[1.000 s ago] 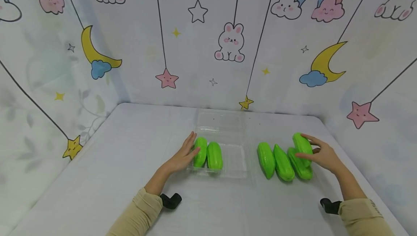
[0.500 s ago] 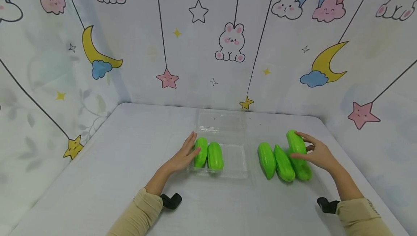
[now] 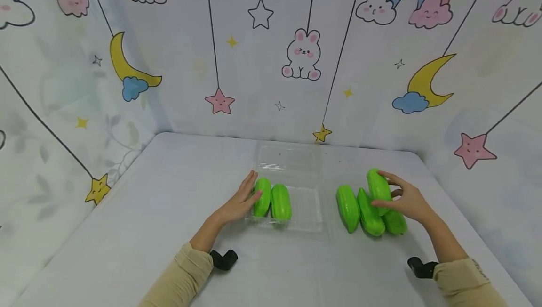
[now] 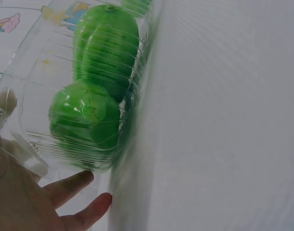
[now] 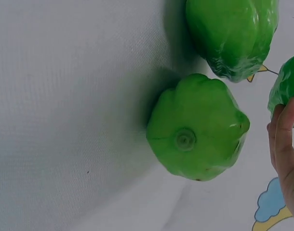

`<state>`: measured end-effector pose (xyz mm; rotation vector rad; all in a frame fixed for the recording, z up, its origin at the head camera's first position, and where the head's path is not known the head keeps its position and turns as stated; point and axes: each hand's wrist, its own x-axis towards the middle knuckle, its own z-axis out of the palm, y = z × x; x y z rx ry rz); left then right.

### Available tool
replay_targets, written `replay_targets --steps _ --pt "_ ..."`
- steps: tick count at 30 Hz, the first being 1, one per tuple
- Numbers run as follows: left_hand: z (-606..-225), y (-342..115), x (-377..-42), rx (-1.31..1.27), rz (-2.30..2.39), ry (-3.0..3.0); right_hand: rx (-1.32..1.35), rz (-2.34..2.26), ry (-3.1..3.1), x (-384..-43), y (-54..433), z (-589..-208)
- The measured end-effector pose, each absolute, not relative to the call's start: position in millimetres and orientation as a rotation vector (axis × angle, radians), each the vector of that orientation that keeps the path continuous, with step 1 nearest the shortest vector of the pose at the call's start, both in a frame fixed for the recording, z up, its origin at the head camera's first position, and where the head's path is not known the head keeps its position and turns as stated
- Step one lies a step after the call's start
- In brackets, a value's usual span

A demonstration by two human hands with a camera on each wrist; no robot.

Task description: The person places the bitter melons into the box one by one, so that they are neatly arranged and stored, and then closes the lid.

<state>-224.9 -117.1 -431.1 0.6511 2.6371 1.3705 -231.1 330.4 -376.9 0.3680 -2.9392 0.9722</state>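
Note:
My right hand (image 3: 410, 199) grips a bright green, ribbed, papaya-like fruit (image 3: 378, 189) between thumb and fingers, tilted above the others. Under and beside it, several similar fruits lie in a row on the table, among them a left one (image 3: 348, 209), a middle one (image 3: 370, 215) and a right one (image 3: 395, 223), partly covered. A clear plastic box (image 3: 306, 209) with its lid folded back contains two such fruits, a left one (image 3: 263, 197) and a right one (image 3: 281, 202). At its left end, my left hand (image 3: 237, 205) rests with straight fingers along the wall.
A white cloth covers the table (image 3: 139, 231). Behind and beside it hang white curtains (image 3: 186, 52) printed with stars, moons and rabbits. Black wrist-worn pieces (image 3: 224, 260) sit below both hands. The box's clear lid (image 3: 288, 156) lies behind its base.
My right hand has moved left with the gripped fruit, from over the rightmost fruit to over the middle one. My left hand stays at the box.

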Motion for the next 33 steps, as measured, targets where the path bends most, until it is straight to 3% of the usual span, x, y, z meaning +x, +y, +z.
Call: replay_targets --steps 33 --pt "-431.5 -117.1 -224.9 0.672 1.377 2.643 0.45 0.971 -2.945 -221.0 275.2 -360.5"
